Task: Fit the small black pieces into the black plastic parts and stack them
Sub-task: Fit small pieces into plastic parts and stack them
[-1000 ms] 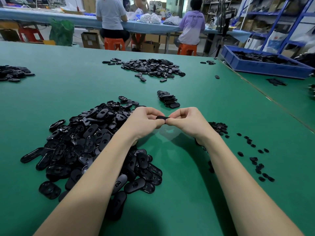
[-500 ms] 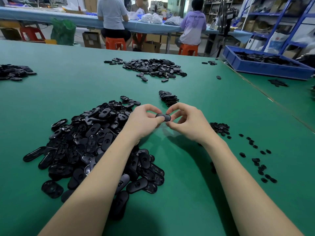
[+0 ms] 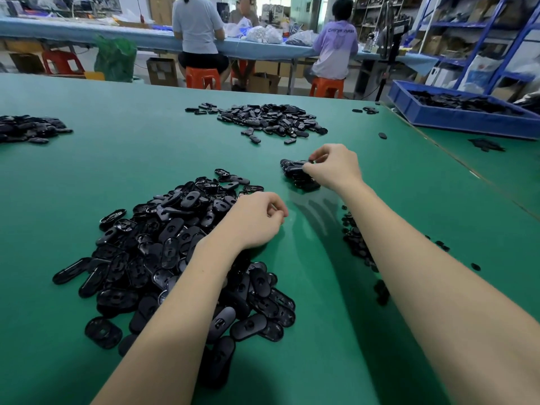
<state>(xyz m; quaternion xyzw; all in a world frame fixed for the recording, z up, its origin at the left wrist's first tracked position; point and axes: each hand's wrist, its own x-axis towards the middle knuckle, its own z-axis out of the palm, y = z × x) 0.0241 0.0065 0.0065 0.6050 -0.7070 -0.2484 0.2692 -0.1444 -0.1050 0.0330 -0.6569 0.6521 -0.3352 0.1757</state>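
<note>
A big heap of oval black plastic parts [image 3: 175, 244] lies at the left on the green table [image 3: 146, 147]. Over its right edge hovers my left hand [image 3: 257, 217], fingers loosely curled and holding nothing that I can see. My right hand [image 3: 333, 168] has reached forward to the small stack of finished parts [image 3: 295, 173] and pinches a black part [image 3: 304, 162] at the top of that stack. Small black pieces [image 3: 356, 244] are scattered under and to the right of my right forearm, partly hidden by it.
Another spread of black parts [image 3: 268, 119] lies farther back, and a smaller pile [image 3: 26, 130] at the far left. A blue tray [image 3: 467, 118] of parts stands at the back right. People sit on orange stools [image 3: 201, 78] at a far table.
My right hand has carried the black part away from my left hand, forward to the small stack. My left hand let go and dropped toward the big heap.
</note>
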